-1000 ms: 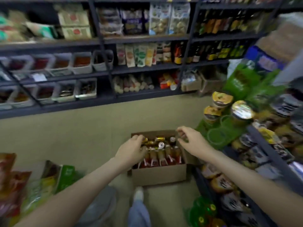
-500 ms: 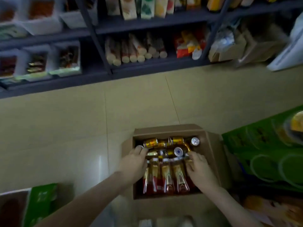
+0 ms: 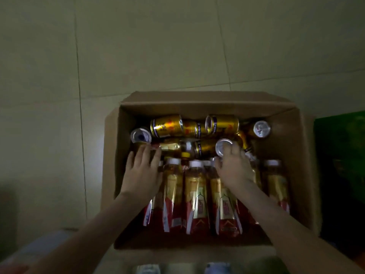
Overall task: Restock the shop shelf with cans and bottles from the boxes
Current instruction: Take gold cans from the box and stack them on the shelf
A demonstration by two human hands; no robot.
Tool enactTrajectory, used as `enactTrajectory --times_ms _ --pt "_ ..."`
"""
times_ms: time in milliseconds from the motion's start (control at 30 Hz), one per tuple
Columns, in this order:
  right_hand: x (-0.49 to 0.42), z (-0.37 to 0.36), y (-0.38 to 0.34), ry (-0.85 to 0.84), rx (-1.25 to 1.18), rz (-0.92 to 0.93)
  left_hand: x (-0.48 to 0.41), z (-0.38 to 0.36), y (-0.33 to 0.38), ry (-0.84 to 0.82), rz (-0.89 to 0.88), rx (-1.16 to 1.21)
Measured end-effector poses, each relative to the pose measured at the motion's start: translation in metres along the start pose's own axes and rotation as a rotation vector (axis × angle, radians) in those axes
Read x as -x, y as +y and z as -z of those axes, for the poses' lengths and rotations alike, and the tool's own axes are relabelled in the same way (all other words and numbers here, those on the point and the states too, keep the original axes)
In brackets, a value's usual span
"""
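Observation:
An open cardboard box sits on the floor below me. Several gold cans lie piled in its far half. Several bottles with white caps and red-and-gold labels fill the near half. My left hand reaches in at the left, its fingers stretched out and touching an upright can with a silver top. My right hand curls its thumb and fingers round another silver-topped can in the middle of the box. The shelf is out of view.
Pale tiled floor spreads beyond and left of the box. A dark green carton stands against the box's right side. My shoes show at the bottom edge. The scene is dim.
My head has dropped closer over the box, so the shelves have left the view. Both hands went down into the box, and the right hand closed round a can.

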State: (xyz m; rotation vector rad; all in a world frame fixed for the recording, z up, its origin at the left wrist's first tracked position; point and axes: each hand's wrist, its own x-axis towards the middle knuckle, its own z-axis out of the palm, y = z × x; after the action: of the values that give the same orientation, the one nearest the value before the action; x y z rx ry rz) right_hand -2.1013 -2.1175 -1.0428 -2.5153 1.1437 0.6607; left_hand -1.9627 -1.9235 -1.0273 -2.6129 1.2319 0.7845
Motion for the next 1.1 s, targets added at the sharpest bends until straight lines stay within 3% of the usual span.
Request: enactTrajectory --times_ms 167,300,467,600,733,800,867,933,1000,1100 --pt "-0.043 -0.014 0.004 -0.004 -0.186 -0.147 -0.014 -0.04 -0.011 -0.081 0.09 0.031" --pt "-0.063 -0.017 0.002 -0.122 -0.148 -0.297 -0.016 -0.046 -0.012 -0.092 0.091 -0.078" --pt "-0.066 -0.024 -0.002 -0.081 -0.205 -0.288 -0.018 -0.047 -0.014 -0.09 0.096 -0.139" --pt "-0.051 -0.006 -0.003 -0.036 -0.321 -0.26 -0.022 -0.038 -0.012 -0.037 0.06 -0.002" --pt "-0.004 0.014 -0.02 0.006 -0.56 -0.159 -0.017 -0.017 0.012 0.151 0.117 0.53" --pt "0.02 0.022 -0.031 0.011 -0.674 -0.047 -0.02 0.003 0.03 -0.058 0.318 1.014" --pt "0.038 0.025 -0.046 0.001 -0.783 0.113 -0.024 0.03 0.045 -0.444 0.516 1.628" --pt "0.046 0.021 -0.063 0.022 -0.809 0.262 -0.027 0.044 0.046 -0.619 0.598 1.996" --pt "0.042 0.018 -0.077 -0.003 -0.808 0.374 -0.027 0.046 0.039 -0.561 0.585 2.128" --pt "0.02 0.03 -0.081 -0.227 -0.914 0.407 -0.028 0.036 0.022 -0.367 0.556 2.104"
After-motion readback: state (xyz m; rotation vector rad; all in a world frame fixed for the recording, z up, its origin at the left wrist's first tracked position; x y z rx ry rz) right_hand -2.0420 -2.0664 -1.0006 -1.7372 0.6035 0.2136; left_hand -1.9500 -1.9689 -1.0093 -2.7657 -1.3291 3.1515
